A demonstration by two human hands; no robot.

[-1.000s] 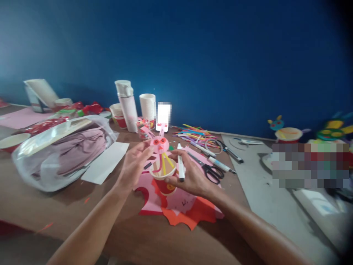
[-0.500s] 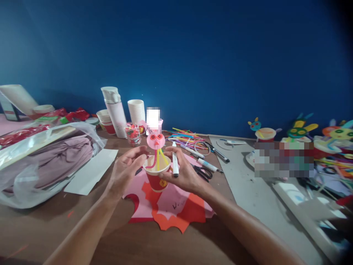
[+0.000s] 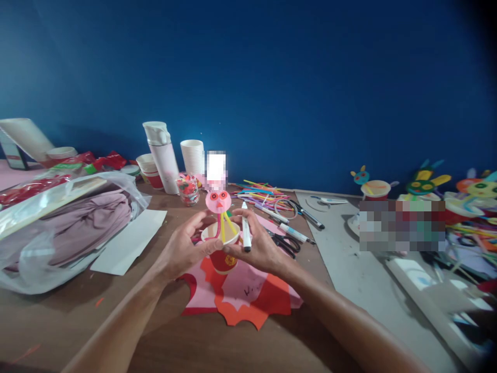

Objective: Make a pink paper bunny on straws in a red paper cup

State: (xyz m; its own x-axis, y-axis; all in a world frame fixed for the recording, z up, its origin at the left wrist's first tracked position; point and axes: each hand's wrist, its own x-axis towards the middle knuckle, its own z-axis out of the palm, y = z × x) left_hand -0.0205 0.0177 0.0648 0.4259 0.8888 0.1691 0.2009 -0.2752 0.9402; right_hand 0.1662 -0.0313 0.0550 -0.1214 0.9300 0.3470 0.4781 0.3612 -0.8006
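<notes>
The cup (image 3: 223, 264) sits at the centre of the frame, its long axis close to vertical, mouth up and narrow base down. Yellow and pink straws (image 3: 229, 224) rise from it to a pink face (image 3: 218, 202) turned toward the camera, its orange beak pointing down.

The left hand (image 3: 190, 243) is curled around the cup's left side, thumb over the front rim. The right hand (image 3: 256, 241) is partly closed at the cup's right side, also holding a marker (image 3: 246, 230), dark end down, nearly parallel to the cup.

The cup's yellow emblem is too small to read, as is any print on the marker. Below are an orange sheet (image 3: 277, 298) and a pink sheet (image 3: 240, 285) bearing dark, illegible strokes, on the brown tabletop (image 3: 186, 342). Scissors (image 3: 286, 243) lie right of centre; a bottle (image 3: 163, 166) leans left of centre.
</notes>
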